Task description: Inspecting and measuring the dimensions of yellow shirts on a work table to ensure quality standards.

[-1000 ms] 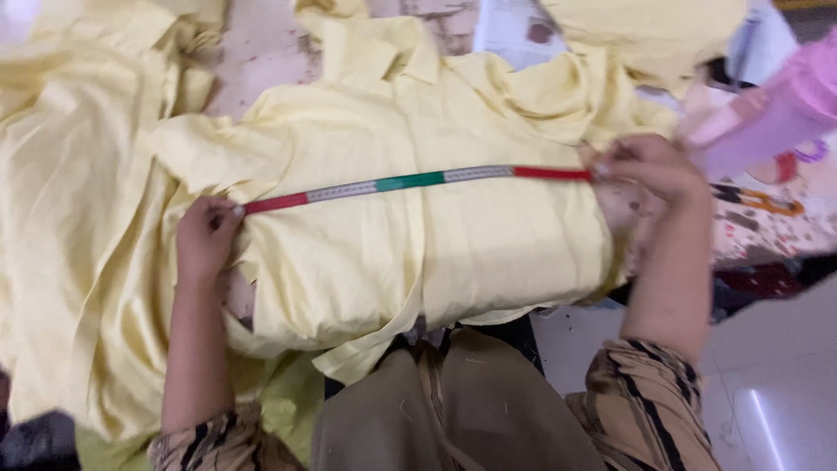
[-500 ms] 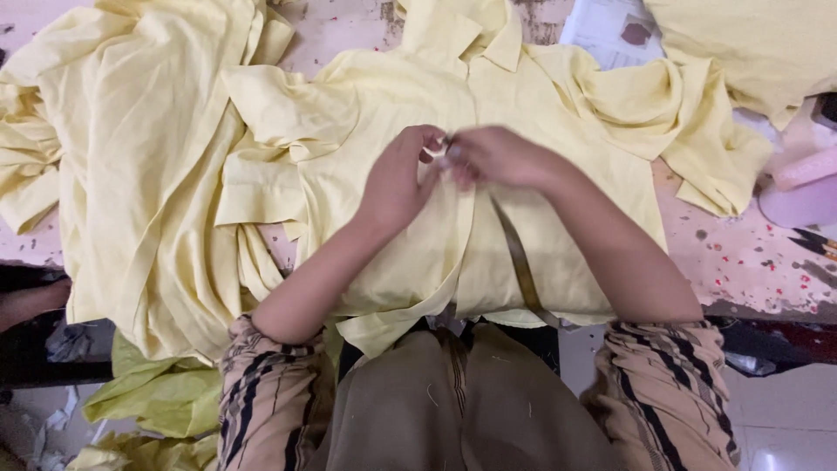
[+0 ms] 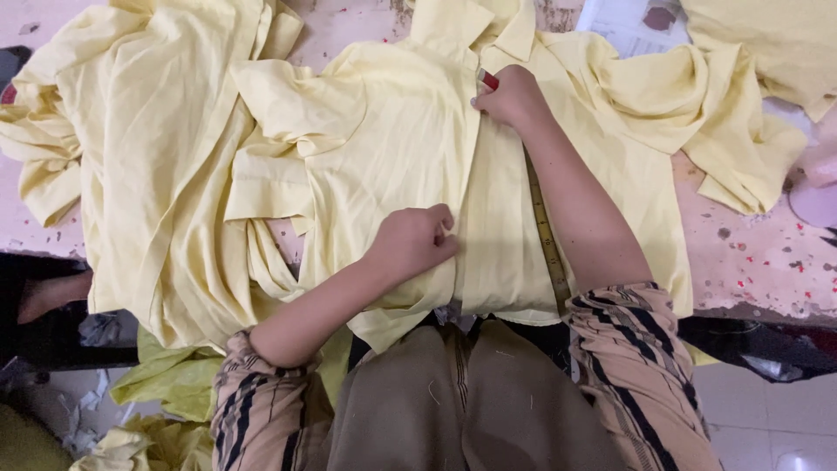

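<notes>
A pale yellow collared shirt (image 3: 392,148) is being kept spread flat on a paint-speckled table (image 3: 758,262), its collar pointing away from the person. A yellow measuring tape (image 3: 545,231) is being run lengthwise down the shirt front, partly hidden beneath the right forearm. Its red end is being pinched between the closed fingers of the right hand (image 3: 513,98), just below the collar. The lower front of the shirt is being pressed down by the left hand (image 3: 417,237), whose fingers are being curled in against the cloth; whether the tape is gripped there cannot be told. More yellow garments (image 3: 131,131) are being left heaped just beside the shirt.
</notes>
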